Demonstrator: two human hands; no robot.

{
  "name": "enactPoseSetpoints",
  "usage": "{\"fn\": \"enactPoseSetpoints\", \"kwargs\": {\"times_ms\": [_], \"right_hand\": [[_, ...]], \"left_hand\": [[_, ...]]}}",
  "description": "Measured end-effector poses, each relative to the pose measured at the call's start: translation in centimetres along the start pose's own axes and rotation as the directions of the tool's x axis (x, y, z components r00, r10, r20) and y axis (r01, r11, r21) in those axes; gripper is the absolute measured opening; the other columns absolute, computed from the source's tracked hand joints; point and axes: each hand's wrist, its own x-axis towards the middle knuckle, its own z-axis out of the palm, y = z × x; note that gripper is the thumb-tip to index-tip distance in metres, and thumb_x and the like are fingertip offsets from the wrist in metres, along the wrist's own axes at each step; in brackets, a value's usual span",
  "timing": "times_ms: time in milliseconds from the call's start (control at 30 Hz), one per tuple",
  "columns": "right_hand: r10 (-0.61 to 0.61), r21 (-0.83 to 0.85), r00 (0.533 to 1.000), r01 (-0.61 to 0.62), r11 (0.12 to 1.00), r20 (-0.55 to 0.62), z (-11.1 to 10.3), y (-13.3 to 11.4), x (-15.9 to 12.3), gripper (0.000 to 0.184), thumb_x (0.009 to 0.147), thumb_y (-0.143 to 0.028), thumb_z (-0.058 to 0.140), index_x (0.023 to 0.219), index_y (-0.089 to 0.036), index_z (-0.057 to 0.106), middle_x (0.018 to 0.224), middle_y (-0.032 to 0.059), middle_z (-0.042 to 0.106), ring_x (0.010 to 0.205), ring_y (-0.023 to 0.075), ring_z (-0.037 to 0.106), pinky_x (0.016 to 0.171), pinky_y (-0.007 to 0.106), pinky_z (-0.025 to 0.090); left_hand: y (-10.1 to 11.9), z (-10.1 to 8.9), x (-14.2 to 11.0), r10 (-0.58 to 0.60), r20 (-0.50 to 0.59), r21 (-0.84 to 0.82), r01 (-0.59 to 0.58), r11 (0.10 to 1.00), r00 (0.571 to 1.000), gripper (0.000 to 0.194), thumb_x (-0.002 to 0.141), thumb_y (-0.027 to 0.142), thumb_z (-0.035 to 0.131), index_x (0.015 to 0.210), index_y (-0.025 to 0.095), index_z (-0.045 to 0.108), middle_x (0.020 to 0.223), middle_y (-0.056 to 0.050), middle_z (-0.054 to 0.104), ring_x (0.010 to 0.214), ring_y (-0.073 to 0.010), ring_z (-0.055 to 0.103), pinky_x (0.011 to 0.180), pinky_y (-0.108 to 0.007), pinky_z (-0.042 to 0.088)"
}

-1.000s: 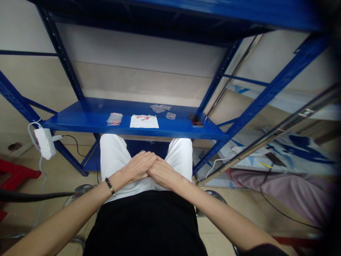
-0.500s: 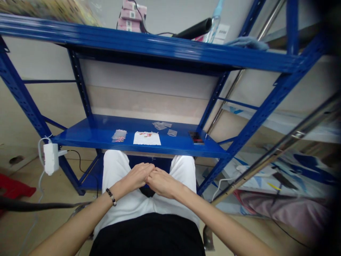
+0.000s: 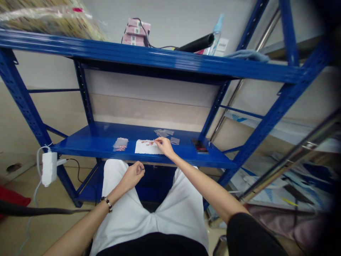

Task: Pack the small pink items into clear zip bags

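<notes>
My right hand (image 3: pixel 164 146) reaches onto the blue steel shelf (image 3: pixel 87 142), its pinched fingertips at the edge of a white paper sheet (image 3: pixel 145 147) that carries small orange-red pieces (image 3: pixel 147 142). I cannot tell whether those fingertips hold a piece. My left hand (image 3: pixel 131 176) hangs above my white trousers (image 3: pixel 181 209), fingers curled, with nothing visible in it. A clear plastic bag (image 3: pixel 120 144) with red bits lies left of the paper. Small clear bags (image 3: pixel 163 132) lie behind it.
A blurred dark object (image 3: pixel 199 145) lies at the shelf's right. Above, a higher shelf (image 3: pixel 149 57) holds pink boxes (image 3: pixel 135 32), a black tube (image 3: pixel 198 42) and a plastic bottle (image 3: pixel 216 35). A white power adapter (image 3: pixel 49 169) hangs from the left upright.
My hands have come apart. The right hand has moved forward onto the paper, and the left has drawn back and curled. The shelf sits slightly lower in view.
</notes>
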Motion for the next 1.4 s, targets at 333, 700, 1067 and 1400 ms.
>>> {"fn": "enactPoseSetpoints", "kwargs": {"times_ms": [333,700,1067,1400], "right_hand": [[0.066,-0.094,0.993,-0.057,0.994,0.093,5.4,0.7,6.5,0.010,0.081,-0.019,0.069,0.086,-0.019,0.077,0.084,0.0058,0.074,0.082,0.0172,0.066,0.074,0.022,0.044],[0.085,-0.150,0.994,-0.074,0.986,0.068,5.9,0.5,7.6,0.010,0.083,-0.019,0.068,0.087,-0.016,0.076,0.092,0.0094,0.070,0.098,0.0214,0.057,0.088,0.028,0.041],[-0.516,0.053,0.851,0.514,0.856,0.095,-0.7,-9.2,-2.2,0.013,0.090,-0.020,0.061,0.079,-0.017,0.068,0.096,0.0053,0.060,0.095,0.0202,0.046,0.085,0.033,0.036],[-0.680,-0.021,0.658,0.723,0.690,0.323,-1.9,-10.8,-4.9,0.016,0.088,-0.015,0.059,0.076,-0.017,0.069,0.093,0.0058,0.058,0.095,0.0217,0.042,0.084,0.036,0.032]], "left_hand": [[2.0,-0.6,-0.5,-0.039,-0.016,-0.230,0.035,0.973,0.999,0.012,0.075,0.024,0.066,0.077,0.017,0.056,0.068,0.002,0.057,0.064,-0.0134,0.052,0.063,-0.025,0.039],[1.9,0.0,0.0,-0.131,-0.068,-0.419,0.091,0.903,0.989,0.012,0.071,0.022,0.069,0.080,0.016,0.062,0.069,-0.001,0.064,0.068,-0.0148,0.060,0.071,-0.028,0.045],[2.4,-1.7,0.3,-0.178,0.054,-0.526,0.180,0.831,0.983,0.024,0.072,0.034,0.074,0.079,0.014,0.064,0.070,-0.005,0.069,0.069,-0.0179,0.065,0.065,-0.027,0.048],[3.5,-1.8,-0.7,-0.187,0.133,-0.626,0.229,0.745,0.973,0.028,0.073,0.035,0.078,0.083,0.012,0.067,0.074,-0.005,0.069,0.069,-0.0163,0.064,0.067,-0.027,0.049]]}}
